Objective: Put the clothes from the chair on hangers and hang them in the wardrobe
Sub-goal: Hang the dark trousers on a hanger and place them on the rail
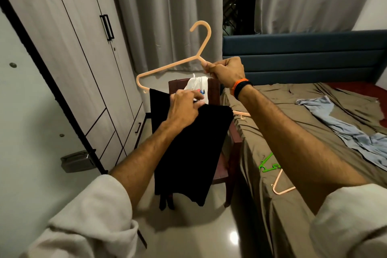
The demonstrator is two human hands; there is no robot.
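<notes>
I am gripping the peach hanger (pixel 167 67) in my right hand (pixel 227 71) while my left hand (pixel 184 107) is pinching the black trousers (pixel 192 148), which risk sliding off the bar unevenly.

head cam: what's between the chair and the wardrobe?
In the head view, the black garment draped over the peach hanger hangs there, in front of the chair and beside the wardrobe, with bare floor behind.
</notes>
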